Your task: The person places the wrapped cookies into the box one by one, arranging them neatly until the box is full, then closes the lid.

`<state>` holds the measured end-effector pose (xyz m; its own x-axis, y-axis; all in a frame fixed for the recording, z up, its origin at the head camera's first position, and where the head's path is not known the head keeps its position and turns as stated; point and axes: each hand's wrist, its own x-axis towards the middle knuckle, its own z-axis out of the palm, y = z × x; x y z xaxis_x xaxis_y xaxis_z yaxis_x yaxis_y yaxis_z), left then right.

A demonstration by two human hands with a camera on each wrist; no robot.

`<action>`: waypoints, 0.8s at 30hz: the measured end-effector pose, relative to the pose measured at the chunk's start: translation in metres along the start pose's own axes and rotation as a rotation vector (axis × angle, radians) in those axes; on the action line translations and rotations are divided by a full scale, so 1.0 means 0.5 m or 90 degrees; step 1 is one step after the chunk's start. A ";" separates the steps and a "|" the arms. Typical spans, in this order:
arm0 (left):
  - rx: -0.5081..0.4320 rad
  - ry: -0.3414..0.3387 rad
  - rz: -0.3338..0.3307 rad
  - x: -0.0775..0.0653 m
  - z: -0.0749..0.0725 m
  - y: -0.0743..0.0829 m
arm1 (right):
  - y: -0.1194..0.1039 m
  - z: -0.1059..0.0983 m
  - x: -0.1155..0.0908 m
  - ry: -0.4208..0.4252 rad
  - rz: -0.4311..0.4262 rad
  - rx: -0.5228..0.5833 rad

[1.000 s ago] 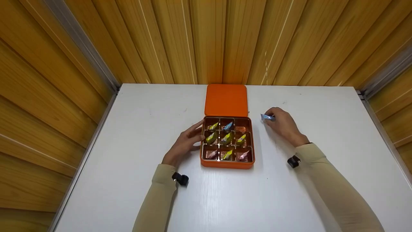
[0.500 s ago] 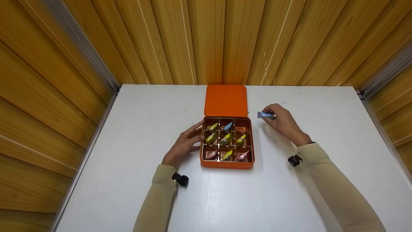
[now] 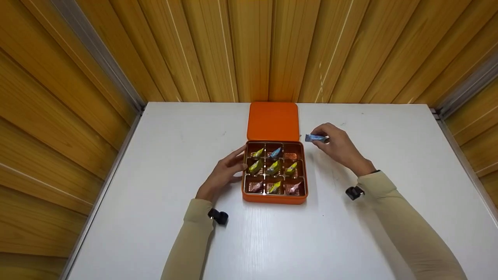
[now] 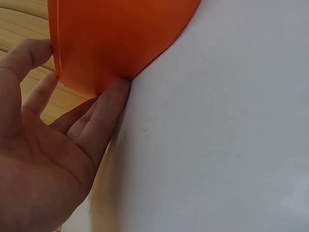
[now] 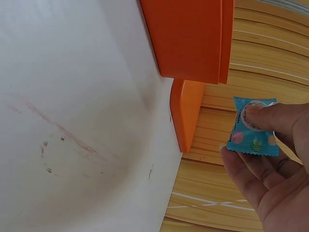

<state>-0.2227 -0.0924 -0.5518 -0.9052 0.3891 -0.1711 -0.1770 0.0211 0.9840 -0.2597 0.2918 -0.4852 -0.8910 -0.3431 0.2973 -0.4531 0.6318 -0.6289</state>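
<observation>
An orange tin box (image 3: 275, 200) lies open on the table, its inside split into square compartments. Wrapped candies sit in most of them: yellow-green ones such as the centre candy (image 3: 273, 167), pink ones in the two near corners, and a blue candy (image 3: 276, 152) in the far middle. The far right compartment (image 3: 291, 155) holds no candy. Against the tin's left side rests my left hand (image 3: 223, 173), fingers fairly straight and touching the wall. To the right of the lid, above the table, my right hand (image 3: 337, 146) pinches another blue-wrapped candy (image 5: 253, 126) between thumb and fingers.
The tin's orange lid (image 3: 273, 120) is folded back flat behind it, close to the wood-panel wall (image 3: 272, 50). A white table (image 3: 155, 163) carries everything, with metal frame posts at both sides. Each wrist wears a small black camera (image 3: 355, 193).
My right hand has moved left and slightly away from me with the blue candy, nearer the tin. The left hand and the tin stay where they were.
</observation>
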 end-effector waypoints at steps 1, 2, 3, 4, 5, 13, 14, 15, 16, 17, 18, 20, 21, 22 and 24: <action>0.000 -0.001 0.001 0.000 -0.001 0.000 | -0.003 0.000 0.001 -0.004 -0.003 0.002; 0.000 0.000 0.001 0.000 -0.001 0.000 | -0.006 0.001 0.002 -0.008 -0.006 0.005; 0.001 -0.001 0.003 0.000 -0.001 0.000 | -0.009 0.002 0.003 -0.014 -0.010 0.010; 0.001 0.000 0.003 -0.001 -0.001 0.000 | -0.012 0.003 0.004 -0.020 -0.012 0.015; 0.000 0.000 0.001 -0.002 -0.001 0.000 | -0.014 0.005 0.004 -0.026 -0.015 0.019; -0.005 0.004 -0.002 -0.005 0.000 0.003 | -0.029 0.014 0.012 -0.062 -0.027 0.034; -0.007 0.003 0.000 -0.005 0.000 0.002 | -0.031 0.014 0.012 -0.065 -0.032 0.032; -0.007 0.002 0.001 -0.004 -0.001 0.002 | -0.033 0.015 0.013 -0.070 -0.034 0.032; -0.009 0.001 0.001 -0.004 -0.001 0.001 | -0.035 0.016 0.014 -0.075 -0.035 0.033; -0.011 -0.001 0.003 -0.003 -0.002 0.000 | -0.037 0.017 0.015 -0.082 -0.034 0.033; -0.011 -0.002 0.004 -0.003 -0.003 -0.001 | -0.040 0.017 0.016 -0.089 -0.034 0.037; -0.015 -0.002 0.004 -0.002 -0.004 -0.002 | -0.046 0.018 0.019 -0.103 -0.031 0.044; -0.015 -0.002 0.005 -0.002 -0.005 -0.002 | -0.048 0.018 0.021 -0.111 -0.029 0.049; -0.015 -0.001 0.005 -0.002 -0.005 -0.002 | -0.051 0.019 0.023 -0.117 -0.028 0.054; -0.010 0.000 0.006 -0.003 -0.006 -0.001 | -0.057 0.021 0.026 -0.130 -0.028 0.061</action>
<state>-0.2223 -0.0956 -0.5524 -0.9067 0.3895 -0.1618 -0.1746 0.0026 0.9846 -0.2580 0.2622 -0.4710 -0.8422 -0.5083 0.1799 -0.4773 0.5476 -0.6872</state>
